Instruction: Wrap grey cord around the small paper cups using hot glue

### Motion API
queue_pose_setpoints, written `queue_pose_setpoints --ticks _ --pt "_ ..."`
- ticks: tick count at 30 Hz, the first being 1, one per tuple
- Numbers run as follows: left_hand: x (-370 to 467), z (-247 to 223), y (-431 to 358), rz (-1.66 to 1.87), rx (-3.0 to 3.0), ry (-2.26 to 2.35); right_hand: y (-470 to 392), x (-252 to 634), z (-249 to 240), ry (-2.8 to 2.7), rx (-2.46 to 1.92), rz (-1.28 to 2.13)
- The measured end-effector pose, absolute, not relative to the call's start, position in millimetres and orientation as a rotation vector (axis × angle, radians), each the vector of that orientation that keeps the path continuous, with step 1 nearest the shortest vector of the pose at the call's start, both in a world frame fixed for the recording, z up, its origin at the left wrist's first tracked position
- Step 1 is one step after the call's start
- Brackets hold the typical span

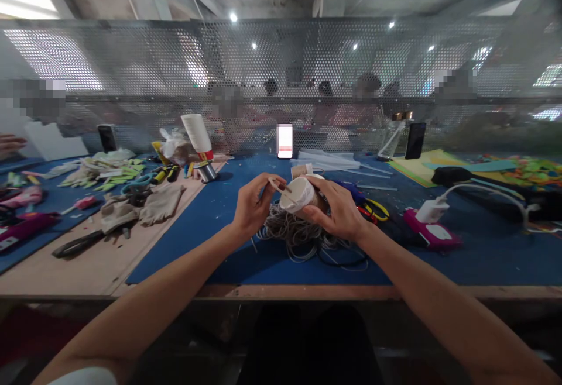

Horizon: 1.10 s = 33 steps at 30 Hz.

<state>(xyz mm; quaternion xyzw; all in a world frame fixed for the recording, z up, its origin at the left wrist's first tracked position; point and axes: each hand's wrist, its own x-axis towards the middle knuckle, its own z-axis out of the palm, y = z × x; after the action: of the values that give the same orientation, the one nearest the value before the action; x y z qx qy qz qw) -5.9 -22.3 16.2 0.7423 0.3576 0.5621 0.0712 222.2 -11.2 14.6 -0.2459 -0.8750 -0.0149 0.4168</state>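
Note:
My right hand (340,208) is wrapped round a white paper cup (295,198), tilted on its side with one round white end towards my left hand. Beige wrapping shows along part of the cup's side. My left hand (253,202) pinches a thin beige cord (276,184) beside that end; its fingertips partly hide the cord. Under the cup lies a tangled heap of grey cord (298,234) on the blue mat (197,250). Just behind the cup stands a small beige-wrapped roll (300,170).
Yellow-handled scissors (376,209) and a magenta power strip (432,230) lie to the right. Work gloves (162,203), a stack of paper cups (196,133) and a metal cup (207,172) are on the left. A lit phone (285,141) stands before the perforated screen (246,63).

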Motion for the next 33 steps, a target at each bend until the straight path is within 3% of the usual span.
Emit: queue_pose_setpoints --ticks 23,33 --pt "-8.3 15.9 -15.5 1.603 2.016 1.014 -11.6 221.8 17.3 -1.972 -0.619 0.034" --pt "-17.4 -7.5 27.7 1.316 2.434 1.229 7.3 225.9 15.2 -1.704 -0.772 0.177"
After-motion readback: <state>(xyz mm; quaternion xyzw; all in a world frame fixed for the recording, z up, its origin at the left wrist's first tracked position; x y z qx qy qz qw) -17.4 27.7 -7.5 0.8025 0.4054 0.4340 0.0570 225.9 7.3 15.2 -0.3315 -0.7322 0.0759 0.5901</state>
